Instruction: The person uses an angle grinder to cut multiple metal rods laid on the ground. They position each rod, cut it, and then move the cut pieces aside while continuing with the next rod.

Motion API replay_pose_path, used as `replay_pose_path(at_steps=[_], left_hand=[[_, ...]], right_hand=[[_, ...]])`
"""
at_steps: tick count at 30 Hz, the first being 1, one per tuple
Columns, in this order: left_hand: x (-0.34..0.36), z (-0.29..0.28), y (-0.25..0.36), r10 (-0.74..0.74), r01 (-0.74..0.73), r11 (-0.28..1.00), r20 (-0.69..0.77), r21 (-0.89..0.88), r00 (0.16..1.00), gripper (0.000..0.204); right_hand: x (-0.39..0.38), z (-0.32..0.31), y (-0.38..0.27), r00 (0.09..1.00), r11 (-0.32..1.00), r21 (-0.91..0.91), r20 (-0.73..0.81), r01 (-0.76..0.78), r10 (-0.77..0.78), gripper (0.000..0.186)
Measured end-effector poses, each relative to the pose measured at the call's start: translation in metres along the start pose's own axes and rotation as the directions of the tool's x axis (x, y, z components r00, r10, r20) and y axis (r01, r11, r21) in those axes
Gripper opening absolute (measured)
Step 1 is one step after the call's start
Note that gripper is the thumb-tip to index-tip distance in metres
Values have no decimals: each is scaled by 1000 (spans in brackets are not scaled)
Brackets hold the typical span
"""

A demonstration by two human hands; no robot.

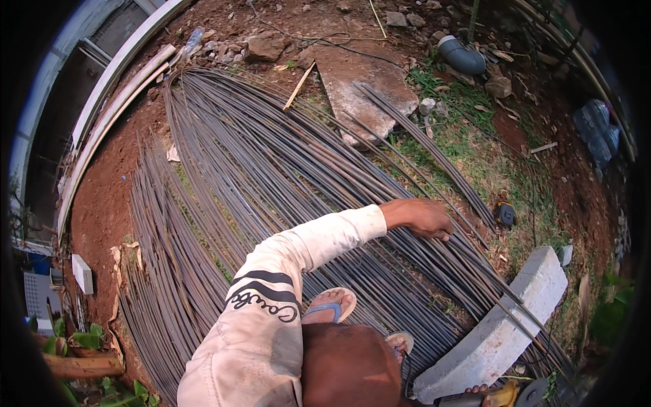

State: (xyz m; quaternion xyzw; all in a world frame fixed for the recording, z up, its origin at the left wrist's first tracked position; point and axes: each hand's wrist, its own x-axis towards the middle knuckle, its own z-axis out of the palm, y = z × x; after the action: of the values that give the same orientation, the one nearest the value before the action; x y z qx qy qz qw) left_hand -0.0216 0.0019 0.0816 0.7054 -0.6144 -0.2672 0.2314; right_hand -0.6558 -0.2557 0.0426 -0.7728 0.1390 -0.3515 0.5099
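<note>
My left arm, in a white sleeve, reaches across a wide spread of long steel reinforcing bars (pixel 271 163). Its hand, my left hand (pixel 424 218), is closed with curled fingers on a bar near the right side of the spread. Low at the bottom edge, only the fingers of my right hand (pixel 477 389) show, wrapped round an angle grinder (pixel 502 395) with a yellow section and a grey disc. Several bar ends pass over a pale concrete block (pixel 488 339). Much of the grinder's body is cut off by the frame edge.
My sandalled feet (pixel 330 305) stand among the bars. A tape measure (pixel 504 214) lies on grass beside a separate bar bundle (pixel 427 152). Farther off are a concrete slab (pixel 366 88), a grey pipe elbow (pixel 462 55) and plastic bottles (pixel 597 129). Long boards (pixel 112 129) edge the left.
</note>
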Motion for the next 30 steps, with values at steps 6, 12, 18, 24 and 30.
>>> replay_pose_path(at_steps=[6, 12, 18, 24, 30], left_hand=[[-1, -4, 7, -104, 104, 994, 41, -14, 994, 35], [0, -7, 6, -70, 69, 997, 52, 20, 996, 35], [1, -5, 3, -62, 61, 998, 51, 17, 997, 36], [-1, -2, 2, -65, 64, 997, 15, 47, 998, 37], [1, -9, -4, -19, 23, 996, -44, 82, 999, 37]], right_hand=[[-11, -6, 18, 998, 988, -148, -45, 36, -43, 77], [-10, -11, 21, 1000, 990, -141, -8, 28, -30, 76], [14, 14, -22, 720, 788, 285, -323, -546, 615, 84], [69, 68, -88, 460, 574, 514, -344, -638, 819, 71], [93, 96, -116, 574, 660, 454, -332, -598, 749, 43]])
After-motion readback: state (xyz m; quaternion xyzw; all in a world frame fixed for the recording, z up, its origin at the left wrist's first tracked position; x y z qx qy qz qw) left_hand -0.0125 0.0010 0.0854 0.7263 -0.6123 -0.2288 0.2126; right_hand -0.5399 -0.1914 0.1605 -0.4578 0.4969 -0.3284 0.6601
